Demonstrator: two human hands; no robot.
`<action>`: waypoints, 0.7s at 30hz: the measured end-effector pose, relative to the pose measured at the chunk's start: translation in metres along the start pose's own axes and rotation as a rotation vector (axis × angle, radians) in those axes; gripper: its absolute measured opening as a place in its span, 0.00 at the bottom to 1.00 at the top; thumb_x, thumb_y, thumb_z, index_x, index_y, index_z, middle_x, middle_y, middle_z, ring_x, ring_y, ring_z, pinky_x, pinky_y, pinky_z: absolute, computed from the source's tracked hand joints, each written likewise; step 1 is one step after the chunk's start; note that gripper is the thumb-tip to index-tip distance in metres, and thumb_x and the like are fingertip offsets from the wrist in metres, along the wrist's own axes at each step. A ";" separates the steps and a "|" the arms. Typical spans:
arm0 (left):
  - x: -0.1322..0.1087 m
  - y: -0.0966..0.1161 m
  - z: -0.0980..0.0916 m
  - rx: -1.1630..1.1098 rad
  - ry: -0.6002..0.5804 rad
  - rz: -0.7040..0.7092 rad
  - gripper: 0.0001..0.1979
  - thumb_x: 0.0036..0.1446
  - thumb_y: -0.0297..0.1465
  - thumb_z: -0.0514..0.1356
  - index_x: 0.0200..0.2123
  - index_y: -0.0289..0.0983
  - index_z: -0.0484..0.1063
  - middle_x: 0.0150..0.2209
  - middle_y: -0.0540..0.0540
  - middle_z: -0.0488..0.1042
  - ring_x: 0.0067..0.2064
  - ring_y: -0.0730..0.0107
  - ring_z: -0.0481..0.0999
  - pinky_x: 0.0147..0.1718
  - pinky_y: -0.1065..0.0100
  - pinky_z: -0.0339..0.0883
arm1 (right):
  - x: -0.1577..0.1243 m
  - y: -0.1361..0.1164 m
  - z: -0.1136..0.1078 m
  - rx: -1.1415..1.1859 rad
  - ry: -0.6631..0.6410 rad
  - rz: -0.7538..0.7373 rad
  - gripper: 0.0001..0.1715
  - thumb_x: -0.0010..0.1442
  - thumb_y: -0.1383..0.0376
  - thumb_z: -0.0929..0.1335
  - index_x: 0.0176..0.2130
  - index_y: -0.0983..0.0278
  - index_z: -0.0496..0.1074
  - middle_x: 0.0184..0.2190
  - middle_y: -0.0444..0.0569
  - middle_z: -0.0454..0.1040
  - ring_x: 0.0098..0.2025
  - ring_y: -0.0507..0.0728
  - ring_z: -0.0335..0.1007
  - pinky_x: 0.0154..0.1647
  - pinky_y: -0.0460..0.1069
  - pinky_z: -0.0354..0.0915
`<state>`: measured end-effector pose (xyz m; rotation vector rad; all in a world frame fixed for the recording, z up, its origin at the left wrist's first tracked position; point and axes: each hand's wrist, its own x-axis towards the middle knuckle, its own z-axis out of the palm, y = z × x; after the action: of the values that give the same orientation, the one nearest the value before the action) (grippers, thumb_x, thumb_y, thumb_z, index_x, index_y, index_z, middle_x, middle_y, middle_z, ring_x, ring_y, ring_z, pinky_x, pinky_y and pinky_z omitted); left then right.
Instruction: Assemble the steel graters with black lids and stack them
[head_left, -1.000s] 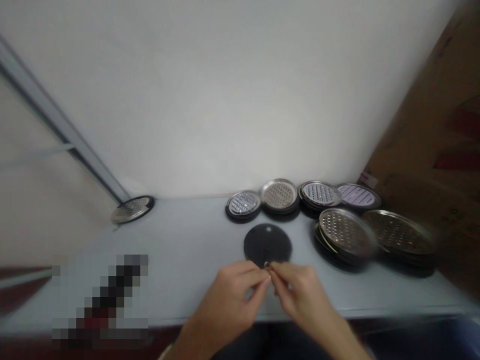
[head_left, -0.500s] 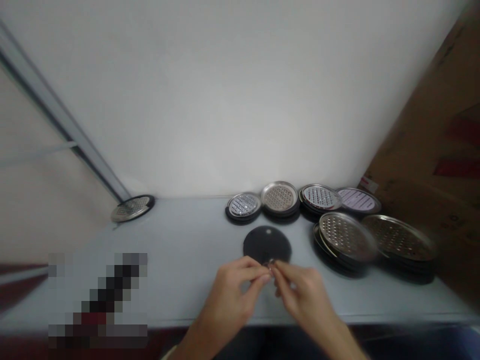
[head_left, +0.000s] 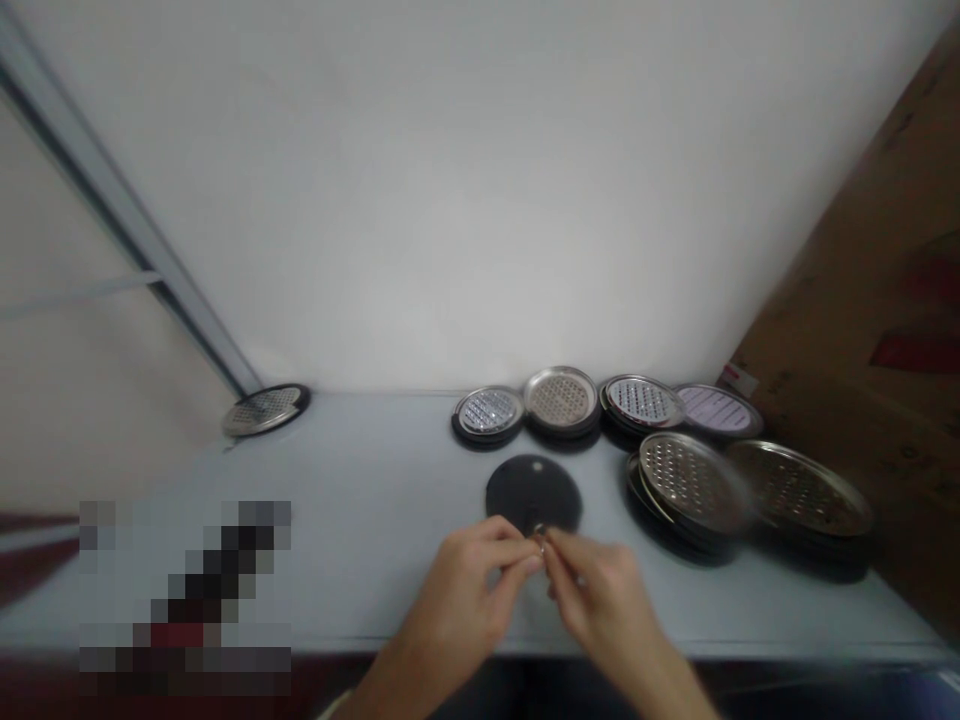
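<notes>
Nothing legible; label [head_left: 739,379] (small) blurred

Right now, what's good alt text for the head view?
A bare left hand and bare right hand pinch a small shiny object by a round black disc on a pale grey table. Round perforated metal plates sit stacked beyond and rightward.

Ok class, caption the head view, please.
Left hand and right hand pinch a small item by a black disc, stacked graters beyond.

Likely a workshop: similar round graters [head_left: 561,398] stacked on a table [head_left: 360,500].
</notes>
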<state>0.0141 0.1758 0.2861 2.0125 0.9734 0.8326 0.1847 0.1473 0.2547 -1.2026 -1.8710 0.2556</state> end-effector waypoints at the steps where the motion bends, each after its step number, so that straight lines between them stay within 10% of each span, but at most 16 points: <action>1: 0.000 0.000 0.000 -0.005 0.006 0.003 0.12 0.64 0.28 0.58 0.34 0.40 0.83 0.34 0.48 0.79 0.37 0.71 0.77 0.39 0.73 0.66 | 0.000 0.000 0.000 -0.003 0.002 -0.004 0.15 0.70 0.68 0.60 0.36 0.66 0.74 0.20 0.44 0.74 0.19 0.50 0.69 0.25 0.43 0.60; 21: 0.004 0.005 -0.008 -0.072 0.167 -0.031 0.07 0.62 0.31 0.59 0.36 0.37 0.77 0.31 0.49 0.79 0.33 0.71 0.78 0.35 0.73 0.70 | 0.001 -0.007 -0.002 0.076 -0.192 0.062 0.12 0.71 0.65 0.63 0.39 0.61 0.75 0.32 0.47 0.79 0.32 0.54 0.77 0.34 0.44 0.66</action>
<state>0.0115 0.1797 0.2951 1.8850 1.0495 1.0178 0.1818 0.1441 0.2604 -1.2206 -1.9707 0.4872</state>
